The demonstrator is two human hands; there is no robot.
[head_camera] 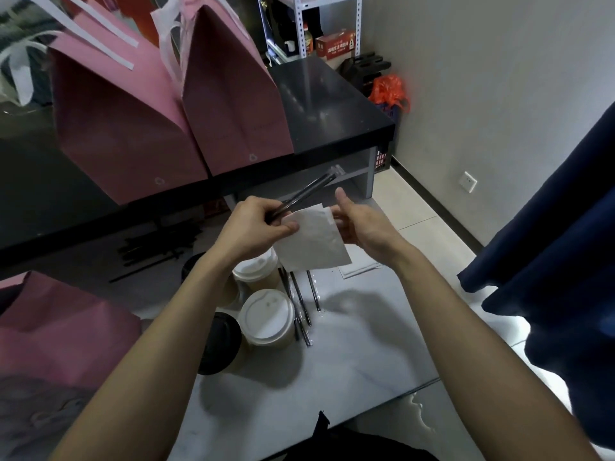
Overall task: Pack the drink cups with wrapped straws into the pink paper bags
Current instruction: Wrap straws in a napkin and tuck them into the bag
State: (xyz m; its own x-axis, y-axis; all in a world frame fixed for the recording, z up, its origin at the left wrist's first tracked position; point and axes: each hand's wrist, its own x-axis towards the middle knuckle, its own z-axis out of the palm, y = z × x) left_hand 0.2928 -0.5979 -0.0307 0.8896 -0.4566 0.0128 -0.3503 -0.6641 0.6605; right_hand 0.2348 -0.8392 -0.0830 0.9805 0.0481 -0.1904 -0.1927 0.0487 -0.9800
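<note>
My left hand (256, 227) grips a pair of black wrapped straws (306, 193) that point up and to the right, and its thumb pinches the corner of a white napkin (311, 241). My right hand (361, 226) holds the napkin's right edge from behind with the thumb raised. Below the hands, several drink cups stand on the light floor: two with white lids (266, 316) (256, 269) and one with a black lid (221, 342). More wrapped straws (301, 307) lie beside them. Two pink paper bags (123, 128) (233, 104) stand on the black table (332, 108).
A third pink bag (56, 324) lies at the lower left. A pile of black straws (159, 244) sits under the table. A metal shelf (309, 24) with boxes stands at the back. Dark blue cloth (549, 261) hangs on the right; a wet patch (419, 410) marks the floor.
</note>
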